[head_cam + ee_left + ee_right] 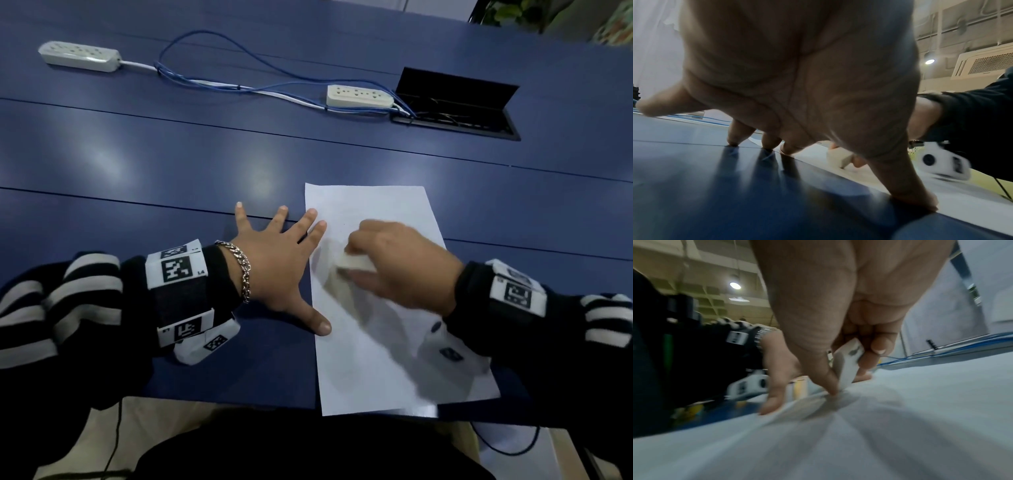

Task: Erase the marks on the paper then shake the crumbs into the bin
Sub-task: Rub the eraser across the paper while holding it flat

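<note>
A white sheet of paper (373, 342) lies on the blue table (205, 154) near its front edge. My left hand (281, 260) lies flat with fingers spread, and its thumb and two fingertips press the paper's left edge (920, 201). My right hand (404, 263) pinches a white eraser (354, 263) between thumb and fingers and holds its lower end against the paper's upper middle (846, 369). The hand and the eraser (839, 158) are motion-blurred. No marks are clear on the sheet. No bin is in view.
Two white power strips (78, 56) (359, 95) with blue and white cables (239, 87) lie across the far part of the table. An open black cable hatch (455, 102) sits at the back right. The table's front edge runs just below the paper.
</note>
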The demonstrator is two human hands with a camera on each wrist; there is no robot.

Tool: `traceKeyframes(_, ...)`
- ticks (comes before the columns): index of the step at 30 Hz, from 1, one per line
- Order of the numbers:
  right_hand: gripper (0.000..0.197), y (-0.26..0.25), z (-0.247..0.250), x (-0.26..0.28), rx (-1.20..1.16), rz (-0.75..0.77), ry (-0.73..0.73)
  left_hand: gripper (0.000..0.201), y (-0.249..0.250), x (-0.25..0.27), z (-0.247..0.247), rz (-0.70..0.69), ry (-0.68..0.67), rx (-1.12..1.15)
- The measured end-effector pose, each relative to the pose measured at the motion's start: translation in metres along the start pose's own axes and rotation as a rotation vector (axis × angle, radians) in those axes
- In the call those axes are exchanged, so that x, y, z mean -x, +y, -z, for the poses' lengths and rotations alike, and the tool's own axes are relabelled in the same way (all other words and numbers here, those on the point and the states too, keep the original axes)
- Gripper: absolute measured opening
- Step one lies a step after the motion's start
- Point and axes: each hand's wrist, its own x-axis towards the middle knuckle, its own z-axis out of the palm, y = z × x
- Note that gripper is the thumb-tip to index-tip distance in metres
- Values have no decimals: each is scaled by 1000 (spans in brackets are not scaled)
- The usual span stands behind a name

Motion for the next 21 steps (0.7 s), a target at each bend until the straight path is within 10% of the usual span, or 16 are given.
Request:
traceKeyframes(8, 11, -40, -9, 15, 6, 142, -18, 163, 3, -2, 3, 28, -23, -19)
traceKeyframes(14, 30, 16, 10, -8, 18, -138, 42, 162, 3, 0, 3, 38, -27, -17)
traceKeyframes(21, 20, -32, -5, 15, -24, 21, -40, 166, 1, 2, 3, 13, 1, -34)
